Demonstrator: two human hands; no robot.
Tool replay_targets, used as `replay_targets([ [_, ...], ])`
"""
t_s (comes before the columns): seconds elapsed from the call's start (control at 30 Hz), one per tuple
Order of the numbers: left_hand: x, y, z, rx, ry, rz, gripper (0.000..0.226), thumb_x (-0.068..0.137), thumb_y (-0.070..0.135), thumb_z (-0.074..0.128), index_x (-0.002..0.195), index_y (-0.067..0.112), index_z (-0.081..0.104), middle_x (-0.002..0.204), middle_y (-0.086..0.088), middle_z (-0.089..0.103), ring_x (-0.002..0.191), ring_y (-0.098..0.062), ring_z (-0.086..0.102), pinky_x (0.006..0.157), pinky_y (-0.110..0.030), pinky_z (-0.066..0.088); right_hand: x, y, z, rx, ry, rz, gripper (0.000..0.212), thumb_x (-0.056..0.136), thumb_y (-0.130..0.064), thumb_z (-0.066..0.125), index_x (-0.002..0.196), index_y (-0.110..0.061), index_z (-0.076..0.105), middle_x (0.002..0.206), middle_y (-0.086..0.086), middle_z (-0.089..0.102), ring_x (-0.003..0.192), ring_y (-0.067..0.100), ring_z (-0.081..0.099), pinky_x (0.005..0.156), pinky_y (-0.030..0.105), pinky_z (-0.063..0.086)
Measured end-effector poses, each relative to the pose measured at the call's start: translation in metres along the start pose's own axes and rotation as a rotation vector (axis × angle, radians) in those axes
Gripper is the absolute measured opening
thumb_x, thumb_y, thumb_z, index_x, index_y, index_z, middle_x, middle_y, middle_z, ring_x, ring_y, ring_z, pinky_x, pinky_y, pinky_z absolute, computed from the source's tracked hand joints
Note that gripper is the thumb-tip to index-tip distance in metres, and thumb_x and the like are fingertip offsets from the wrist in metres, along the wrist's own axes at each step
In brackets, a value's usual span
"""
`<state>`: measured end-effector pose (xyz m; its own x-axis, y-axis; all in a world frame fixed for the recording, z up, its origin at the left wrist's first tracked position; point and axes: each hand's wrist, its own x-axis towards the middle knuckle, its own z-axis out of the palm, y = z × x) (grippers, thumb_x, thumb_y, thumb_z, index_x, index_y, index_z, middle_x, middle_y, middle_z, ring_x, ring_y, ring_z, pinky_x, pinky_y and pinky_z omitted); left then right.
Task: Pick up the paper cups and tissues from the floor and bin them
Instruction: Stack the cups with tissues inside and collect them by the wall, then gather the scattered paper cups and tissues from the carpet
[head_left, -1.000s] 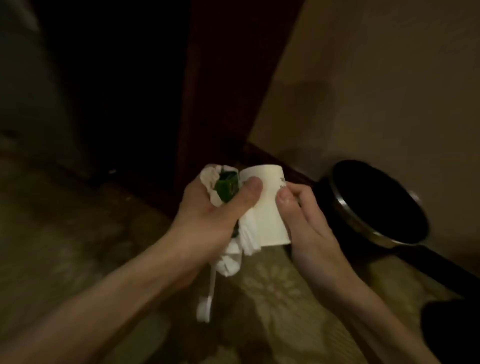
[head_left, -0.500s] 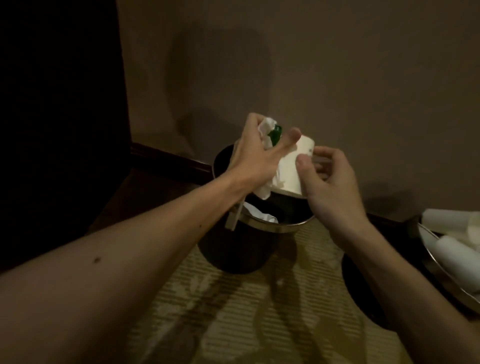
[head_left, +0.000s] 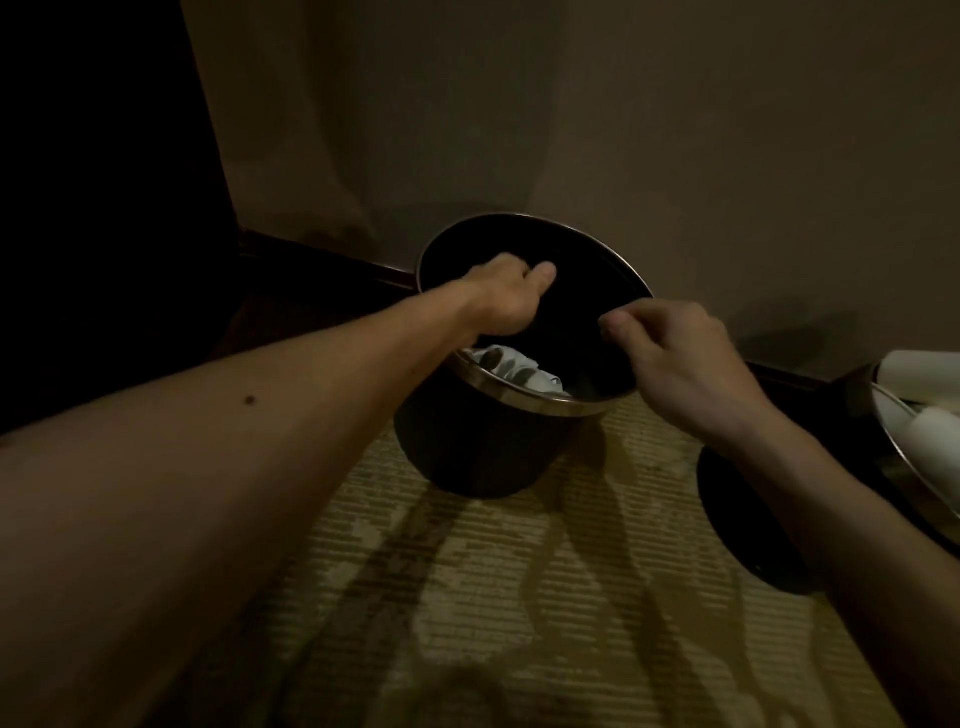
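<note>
While both arms reach forward over the patterned carpet (head_left: 467, 597), the scene reads from left to right as follows. At far left stands a dark panel (head_left: 104, 208), with a skirting board (head_left: 322, 260) running from its foot along the plain wall (head_left: 571, 130). The left hand (head_left: 506, 301) hangs over the mouth of the bin (head_left: 483, 457), back upward and thumb pointing right. Its fingers are turned down behind the knuckles, so whether they are spread or closed cannot be told, though nothing white shows in it. Directly beneath it, inside the bin against the near wall, lies crumpled white paper (head_left: 511, 366); whether this is tissue, cup or both is unclear in the dim light. The right hand (head_left: 675, 358) hovers over the bin's near right rim, fingers loosely curled, thumb and forefinger close together, holding nothing. The litter thus lies straight below both hands, the left being the nearer, and nothing stands between. No cup or tissue shows on the visible floor. Right of the right wrist a dark round shape (head_left: 743, 519) rests on the carpet, and at the frame edge a second container (head_left: 896, 447) with a metal rim holds pale cylinders (head_left: 930, 421). Should those be cups, the right hand is judged the closer, with the dark shape lying along the way.
</note>
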<state>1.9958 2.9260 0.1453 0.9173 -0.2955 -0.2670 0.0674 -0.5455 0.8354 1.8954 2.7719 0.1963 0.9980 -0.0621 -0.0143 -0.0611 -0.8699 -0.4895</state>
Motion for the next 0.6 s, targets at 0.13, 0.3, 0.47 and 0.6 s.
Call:
replay_targets([
  [0.13, -0.028, 0.014, -0.031, 0.182, 0.158, 0.259, 0.033, 0.102, 0.036, 0.046, 0.089, 0.016, 0.069, 0.088, -0.004, 0.070, 0.082, -0.021, 0.067, 0.075, -0.037, 0.054, -0.016, -0.021, -0.007, 0.077, 0.076, -0.121, 0.012, 0.098, -0.037, 0.056, 0.103, -0.034, 0.066, 0.089, -0.023, 0.062, 0.086, -0.009, 0.059, 0.071, 0.013, 0.046],
  [0.3, -0.130, 0.001, -0.099, 0.585, 0.174, 0.380, 0.036, 0.096, 0.037, 0.053, 0.065, 0.021, 0.059, 0.063, 0.006, 0.058, 0.060, -0.009, 0.057, 0.055, -0.030, 0.043, -0.049, -0.084, 0.029, 0.162, 0.030, -0.325, 0.011, 0.089, -0.041, 0.063, 0.087, -0.030, 0.064, 0.076, -0.010, 0.065, 0.072, 0.002, 0.061, 0.062, 0.026, 0.050],
  [0.47, -0.280, -0.097, -0.148, 0.856, 0.127, 0.063, 0.040, 0.083, 0.055, 0.038, 0.061, 0.023, 0.050, 0.060, 0.008, 0.050, 0.060, -0.010, 0.055, 0.057, -0.028, 0.043, -0.109, -0.153, 0.133, 0.158, -0.291, -0.620, 0.020, 0.086, -0.047, 0.061, 0.103, -0.035, 0.059, 0.093, -0.020, 0.056, 0.083, -0.002, 0.055, 0.068, 0.015, 0.045],
  [0.6, -0.427, -0.195, -0.160, 0.999, 0.059, -0.375, 0.046, 0.084, 0.061, 0.027, 0.065, 0.022, 0.043, 0.060, 0.003, 0.041, 0.069, -0.016, 0.059, 0.059, -0.029, 0.037, -0.176, -0.221, 0.234, 0.174, -0.679, -0.875, 0.030, 0.093, -0.048, 0.057, 0.121, -0.043, 0.047, 0.105, -0.028, 0.041, 0.092, -0.006, 0.045, 0.076, 0.011, 0.037],
])
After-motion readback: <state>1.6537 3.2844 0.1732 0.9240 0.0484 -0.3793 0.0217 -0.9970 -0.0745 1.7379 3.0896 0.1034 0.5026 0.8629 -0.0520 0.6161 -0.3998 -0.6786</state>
